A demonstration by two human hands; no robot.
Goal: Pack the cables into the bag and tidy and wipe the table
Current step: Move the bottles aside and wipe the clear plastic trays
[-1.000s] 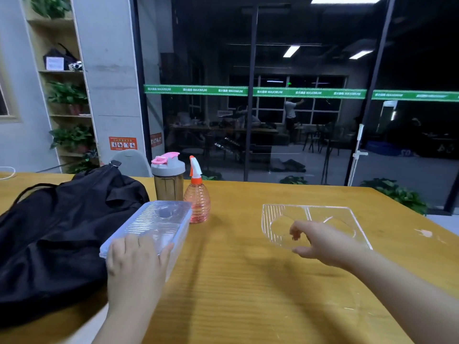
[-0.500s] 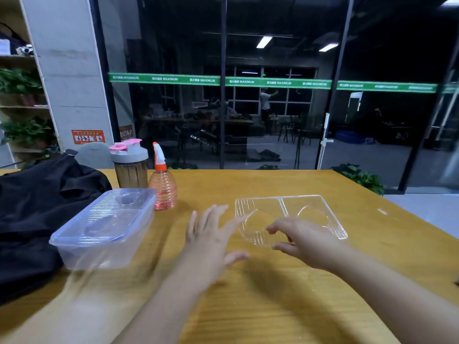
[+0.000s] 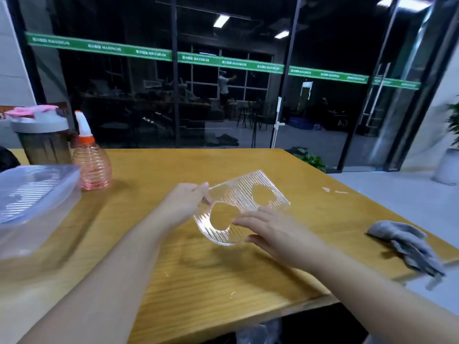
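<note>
A clear ribbed plastic tray (image 3: 244,197) with two round hollows is lifted and tilted above the wooden table (image 3: 154,244). My left hand (image 3: 185,203) pinches its left edge. My right hand (image 3: 269,230) holds its near edge, fingers over the top and thumb under it. A grey cloth (image 3: 407,244) lies crumpled near the table's right edge. A sliver of the black bag (image 3: 6,158) shows at the far left. No cables are in view.
A clear lidded plastic box (image 3: 32,202) stands at the left. Behind it are a shaker bottle with a pink lid (image 3: 42,137) and an orange spray bottle (image 3: 90,160). A glass wall runs behind the table. The table's right corner drops to grey floor.
My left hand left the lidded box and crossed to the tray. Both hands have lifted and tilted the tray off the table. The view has swung right, bringing the grey cloth in.
</note>
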